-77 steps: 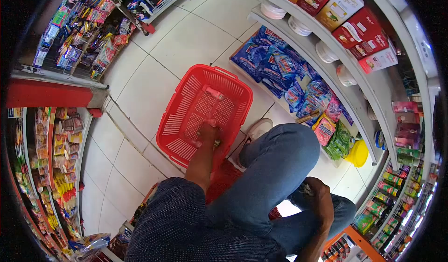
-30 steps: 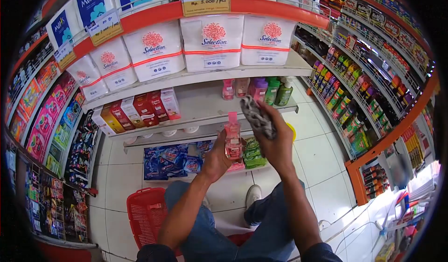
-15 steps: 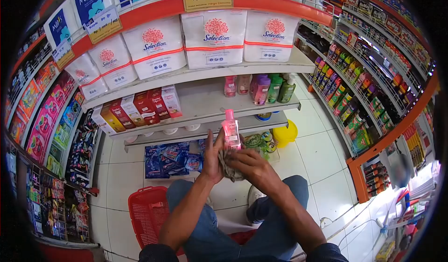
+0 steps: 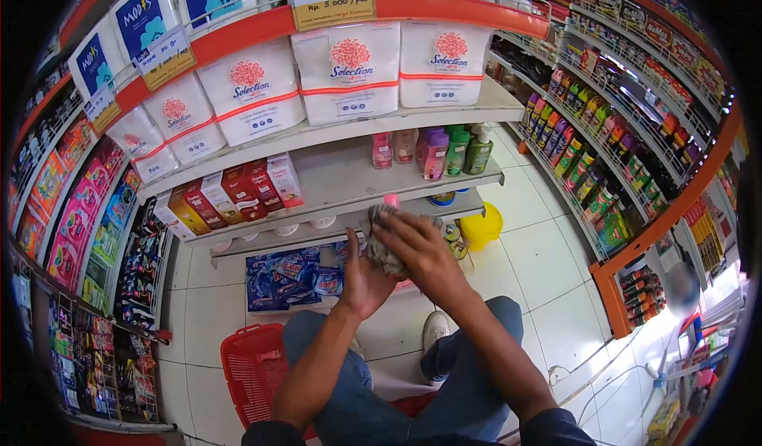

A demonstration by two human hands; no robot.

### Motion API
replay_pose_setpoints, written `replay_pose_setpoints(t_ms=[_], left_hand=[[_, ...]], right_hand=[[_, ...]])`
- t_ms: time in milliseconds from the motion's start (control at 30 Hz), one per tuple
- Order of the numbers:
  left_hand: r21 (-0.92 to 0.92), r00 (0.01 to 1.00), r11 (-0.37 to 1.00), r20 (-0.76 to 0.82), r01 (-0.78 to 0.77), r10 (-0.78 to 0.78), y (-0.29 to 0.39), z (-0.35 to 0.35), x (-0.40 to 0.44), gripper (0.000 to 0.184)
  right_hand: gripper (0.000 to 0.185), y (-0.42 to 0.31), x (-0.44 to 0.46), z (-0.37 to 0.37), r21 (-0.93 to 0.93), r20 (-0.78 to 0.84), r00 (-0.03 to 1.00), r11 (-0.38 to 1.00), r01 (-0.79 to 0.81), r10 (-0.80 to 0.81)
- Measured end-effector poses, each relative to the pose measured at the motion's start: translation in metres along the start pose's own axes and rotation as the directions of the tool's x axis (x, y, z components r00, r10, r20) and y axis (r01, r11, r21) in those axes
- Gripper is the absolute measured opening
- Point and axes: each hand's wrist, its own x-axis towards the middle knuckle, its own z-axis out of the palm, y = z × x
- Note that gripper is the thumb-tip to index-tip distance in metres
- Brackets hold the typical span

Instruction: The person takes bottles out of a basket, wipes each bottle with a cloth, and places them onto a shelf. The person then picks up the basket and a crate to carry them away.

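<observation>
In front of the shelves my left hand (image 4: 365,285) is closed around a pink bottle (image 4: 391,200). Only the pink cap and a little of the bottle's lower end show; the cloth and my fingers cover the rest. My right hand (image 4: 421,249) presses a crumpled grey cloth (image 4: 381,249) against the bottle's front, its fingers bent over the fabric. Several pink, purple and green bottles (image 4: 433,156) stand on the shelf just beyond my hands.
Packs of Selection cotton (image 4: 352,73) line the upper shelf, with boxed goods (image 4: 238,192) lower left. Blue sachets (image 4: 290,278) lie low down. A red basket (image 4: 254,367) sits on the floor by my knee, and a yellow tub (image 4: 482,225) stands at the right.
My right hand and the cloth have moved up over the bottle, which showed its front before and is now mostly covered. The view has shifted slightly.
</observation>
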Motion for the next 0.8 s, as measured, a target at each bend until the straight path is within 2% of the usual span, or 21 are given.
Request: replay_pose_setpoints(t_ms=[67,167,233,333,367,467,500,567,600,633,700,800], left_hand=[[-0.032,0.999,0.999,-0.045,-0.004,0.003,0.001,-0.005,-0.005,0.086],[0.047,0.998,0.997,-0.008,0.061,-0.061,0.006,-0.014,-0.007,0.085],[0.085,0.999,0.995,-0.009,0.052,-0.051,0.004,-0.009,-0.006,0.084],[0.166,1.000,0.986,-0.016,0.008,-0.005,0.004,-0.003,-0.004,0.084],[0.166,1.000,0.986,-0.024,0.015,-0.011,0.005,-0.001,-0.002,0.083],[0.169,0.999,0.985,-0.039,0.038,-0.032,0.004,-0.001,0.002,0.081],[0.158,0.998,0.987,-0.052,0.031,-0.023,0.002,-0.003,0.004,0.080],[0.131,0.997,0.991,-0.080,0.025,-0.014,-0.004,-0.005,0.004,0.078],[0.131,0.997,0.991,-0.075,0.031,-0.021,-0.007,-0.003,0.004,0.078],[0.129,0.998,0.992,-0.062,0.009,-0.001,-0.009,0.001,0.004,0.078],[0.126,0.998,0.991,-0.039,-0.041,0.046,-0.009,0.009,0.001,0.077],[0.137,0.994,0.990,-0.095,-0.035,0.048,0.003,0.018,-0.008,0.080]], right_hand=[[0.056,-0.007,-0.015,0.006,0.033,0.060,0.998,0.999,0.035,-0.037],[0.056,-0.014,-0.033,0.006,0.060,0.128,0.990,0.997,0.048,-0.055],[0.056,-0.014,-0.042,0.001,0.062,0.159,0.986,0.997,0.051,-0.060],[0.054,-0.010,-0.048,-0.007,0.209,0.293,0.952,0.977,0.028,-0.090],[0.054,-0.007,-0.046,-0.013,0.212,0.291,0.952,0.977,0.034,-0.096],[0.053,0.003,-0.028,-0.043,0.435,0.313,0.941,0.860,-0.266,0.133],[0.053,0.003,-0.018,-0.049,0.434,0.311,0.941,0.861,-0.266,0.134],[0.053,0.001,0.002,-0.056,0.327,0.039,0.917,0.862,-0.388,0.397],[0.061,0.005,0.008,-0.050,0.311,-0.022,0.927,0.884,-0.350,0.375],[0.061,0.005,0.008,-0.043,0.306,-0.029,0.925,0.885,-0.352,0.379],[0.068,0.004,0.010,-0.025,0.108,-0.017,0.989,0.984,-0.144,0.147],[0.069,-0.004,-0.006,-0.010,0.087,0.011,0.998,0.994,-0.064,0.064]])
